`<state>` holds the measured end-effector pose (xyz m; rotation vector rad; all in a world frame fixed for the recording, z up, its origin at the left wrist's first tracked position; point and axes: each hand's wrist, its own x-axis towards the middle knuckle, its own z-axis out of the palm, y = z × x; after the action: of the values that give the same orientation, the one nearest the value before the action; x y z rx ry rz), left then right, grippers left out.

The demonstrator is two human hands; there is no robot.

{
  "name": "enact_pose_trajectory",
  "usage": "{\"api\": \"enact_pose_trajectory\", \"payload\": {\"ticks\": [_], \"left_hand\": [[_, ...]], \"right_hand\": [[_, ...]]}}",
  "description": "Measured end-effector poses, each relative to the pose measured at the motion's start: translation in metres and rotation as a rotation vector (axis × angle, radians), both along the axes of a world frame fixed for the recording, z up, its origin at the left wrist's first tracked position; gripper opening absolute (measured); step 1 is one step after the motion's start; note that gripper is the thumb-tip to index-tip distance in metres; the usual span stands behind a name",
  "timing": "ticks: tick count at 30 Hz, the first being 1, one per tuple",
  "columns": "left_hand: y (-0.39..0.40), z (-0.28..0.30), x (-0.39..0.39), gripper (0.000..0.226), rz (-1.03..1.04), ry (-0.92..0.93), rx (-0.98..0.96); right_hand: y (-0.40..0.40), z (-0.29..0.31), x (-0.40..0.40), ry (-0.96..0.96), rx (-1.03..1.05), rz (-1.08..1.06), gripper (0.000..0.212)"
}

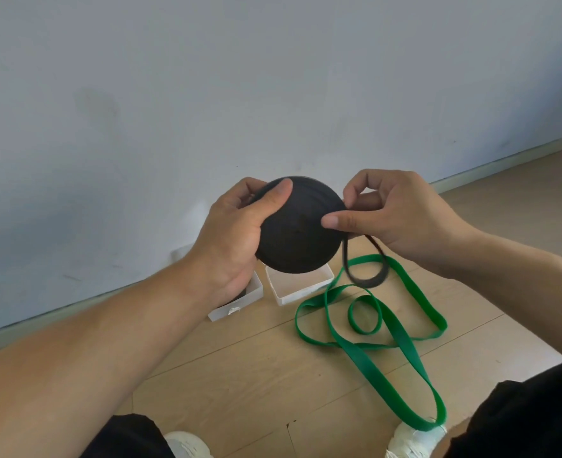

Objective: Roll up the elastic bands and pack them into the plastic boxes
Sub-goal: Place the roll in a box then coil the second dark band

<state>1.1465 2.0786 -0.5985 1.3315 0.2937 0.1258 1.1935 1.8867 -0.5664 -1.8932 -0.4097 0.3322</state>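
Observation:
My left hand [236, 233] grips a thick round roll of black elastic band [299, 226] in front of me, thumb on its top edge. My right hand [395, 213] pinches the band's loose end at the roll's right edge; a short black loop [368, 276] hangs below it. On the wooden floor lies a long green elastic band [375, 365], uncoiled in loops. Two white plastic boxes stand by the wall: the right box [302, 292] is open and looks empty, the left box [236, 309] is partly hidden under my left wrist with something dark inside.
A grey wall with a skirting board [74, 309] runs just behind the boxes. My knees in black trousers [520, 418] and white shoes [415, 438] frame the bottom of the view. One end of the green band lies against my right shoe.

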Motion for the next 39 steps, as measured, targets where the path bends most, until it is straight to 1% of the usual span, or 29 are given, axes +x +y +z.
{"api": "enact_pose_trajectory", "payload": {"ticks": [4, 6, 8, 9, 12, 13, 15, 17, 21, 25, 28, 33, 39], "left_hand": [[-0.002, 0.000, -0.002, 0.018, 0.033, 0.047, -0.121], [-0.001, -0.001, -0.002, 0.019, 0.017, 0.085, -0.132], [0.002, 0.000, -0.002, 0.021, -0.038, 0.098, -0.071], [0.004, 0.000, -0.001, 0.023, -0.082, 0.084, 0.031], [0.006, -0.002, -0.002, 0.039, -0.230, 0.020, 0.498], [0.003, -0.004, -0.004, 0.041, -0.257, 0.015, 0.594], [-0.003, -0.007, -0.007, 0.033, -0.281, 0.009, 0.712], [-0.006, -0.009, -0.008, 0.027, -0.264, -0.015, 0.765], [-0.005, -0.009, -0.003, 0.034, -0.201, -0.097, 0.804], [0.004, -0.010, 0.001, 0.035, -0.251, -0.059, 0.889], [0.016, -0.011, 0.003, 0.038, -0.285, -0.024, 0.916], [0.019, -0.005, -0.002, 0.051, -0.348, -0.042, 0.821], [0.020, -0.003, -0.004, 0.048, -0.278, -0.086, 0.707]], "right_hand": [[0.002, -0.003, -0.003, 0.050, 0.076, 0.007, 0.027], [0.002, -0.004, -0.003, 0.037, 0.044, -0.010, 0.026], [0.001, -0.003, -0.001, -0.004, -0.057, -0.006, 0.026], [0.000, -0.001, 0.000, -0.034, -0.123, 0.020, 0.026], [0.000, 0.001, -0.004, -0.130, -0.291, 0.158, 0.026], [0.001, 0.000, -0.007, -0.154, -0.336, 0.192, 0.026], [0.002, -0.002, -0.011, -0.187, -0.377, 0.226, 0.024], [0.002, -0.001, -0.011, -0.209, -0.377, 0.219, 0.024], [0.000, 0.002, -0.006, -0.221, -0.357, 0.179, 0.029], [-0.002, 0.005, -0.001, -0.233, -0.431, 0.186, 0.028], [-0.005, 0.008, 0.002, -0.218, -0.443, 0.190, 0.024], [-0.013, 0.013, 0.006, -0.138, -0.351, 0.157, 0.019], [-0.006, 0.006, -0.005, -0.051, -0.198, 0.128, 0.019]]}}
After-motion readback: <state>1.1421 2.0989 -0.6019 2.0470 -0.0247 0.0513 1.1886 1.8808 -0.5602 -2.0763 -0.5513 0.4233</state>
